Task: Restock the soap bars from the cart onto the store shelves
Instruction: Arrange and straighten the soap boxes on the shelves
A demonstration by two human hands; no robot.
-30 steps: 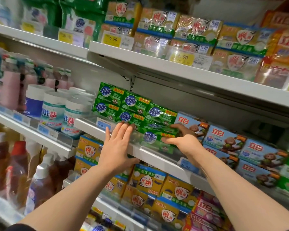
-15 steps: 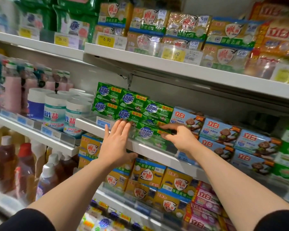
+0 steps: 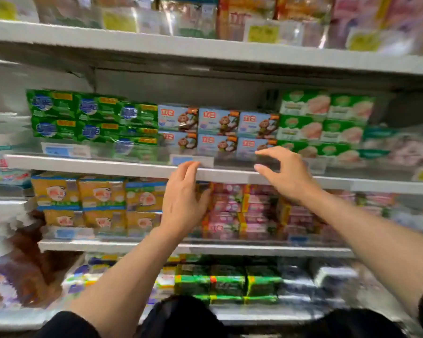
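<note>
Green soap packs (image 3: 93, 118) are stacked at the left of the middle shelf (image 3: 83, 163). Beside them stand light-blue soap boxes with a monkey picture (image 3: 217, 123), then green-and-white boxes (image 3: 325, 118). My left hand (image 3: 183, 198) hangs in front of the shelf edge, fingers straight and holding nothing. My right hand (image 3: 283, 172) hovers just before the blue boxes, fingers loosely bent, thumb apart, empty. The frame is blurred by motion.
Yellow soap packs (image 3: 98, 198) and pink packs (image 3: 232, 208) fill the shelf below. Lower still lie bright green packs (image 3: 227, 284). The top shelf (image 3: 205, 48) carries bagged goods with yellow price tags. Brown bottles (image 3: 17, 259) stand at the lower left.
Both hands have come off the green soap packs and drawn back from the shelf. The view has swung right, so the blue boxes are now in the centre.
</note>
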